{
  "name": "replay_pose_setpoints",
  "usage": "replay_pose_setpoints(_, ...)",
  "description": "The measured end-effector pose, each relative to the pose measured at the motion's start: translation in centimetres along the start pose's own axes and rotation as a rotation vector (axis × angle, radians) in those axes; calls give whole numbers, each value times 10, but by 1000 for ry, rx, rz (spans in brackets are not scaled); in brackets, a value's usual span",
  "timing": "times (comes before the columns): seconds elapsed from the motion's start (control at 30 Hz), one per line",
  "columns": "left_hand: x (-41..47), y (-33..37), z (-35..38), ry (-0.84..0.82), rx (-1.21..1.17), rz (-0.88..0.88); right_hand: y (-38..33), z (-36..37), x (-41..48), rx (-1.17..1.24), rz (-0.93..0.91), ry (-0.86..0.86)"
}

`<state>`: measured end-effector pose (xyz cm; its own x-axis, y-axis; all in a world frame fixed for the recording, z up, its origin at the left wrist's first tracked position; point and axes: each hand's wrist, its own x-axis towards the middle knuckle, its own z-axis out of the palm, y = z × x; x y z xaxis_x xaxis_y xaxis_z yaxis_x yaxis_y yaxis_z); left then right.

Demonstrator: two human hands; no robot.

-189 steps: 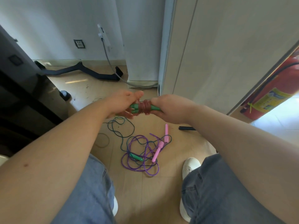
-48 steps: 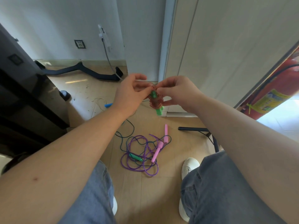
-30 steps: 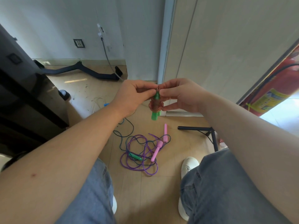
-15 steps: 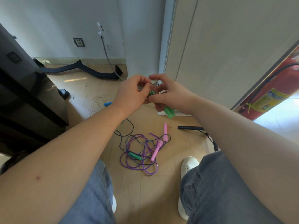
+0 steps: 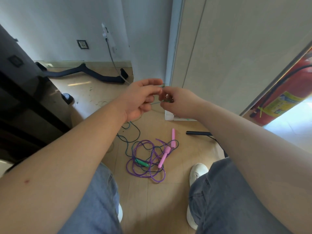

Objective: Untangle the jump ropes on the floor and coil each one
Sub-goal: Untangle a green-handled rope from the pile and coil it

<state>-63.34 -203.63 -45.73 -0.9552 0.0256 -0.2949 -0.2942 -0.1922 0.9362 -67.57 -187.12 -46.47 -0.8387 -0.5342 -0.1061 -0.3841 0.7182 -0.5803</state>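
- Hands met in the head view. The left hand (image 5: 140, 98) pinched a greenish end of the coiled rope (image 5: 166, 100), and the right hand (image 5: 180, 103) curled round the bundle itself. Blur hid finer detail.
- Below the hands, on the floor (image 5: 152, 208), the purple rope (image 5: 157, 180) with pink handles (image 5: 164, 155) lay tangled with a dark green rope (image 5: 139, 133).
- Step in hand seemed to be finishing the first coil. The next move would call for securing the loose end, setting the bundle down, then teasing the floor ropes apart.
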Motion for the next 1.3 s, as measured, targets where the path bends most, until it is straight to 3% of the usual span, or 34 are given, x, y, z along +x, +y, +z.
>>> replay_pose_setpoints(0.13, -3, 0, 2, -133, 225, -100, 2, 9, 0, -224, -98, -79)
replay_pose_setpoints(0.33, 5, -1, -3, 233, 254, -31, -3, 13, -6, -151, -242, -6)
replay_pose_setpoints(0.53, 11, -2, -11, 368, 215, -18, -7, 16, -8, -107, -243, 16)
replay_pose_setpoints(0.77, 9, -15, -16, 198, 195, -14, -3, 27, -8, 72, -81, -99)
replay_pose_setpoints(1.0, -3, -10, -17, 61, 103, 21, -12, 19, -8, 449, 60, -10)
replay_pose_setpoints(1.17, -15, -12, -27, -28, 137, 72, -27, 14, -4, 556, 78, 64)
replay_pose_setpoints(1.3, -16, -10, -26, 66, 122, 199, -35, 12, 5, 513, 88, 63)
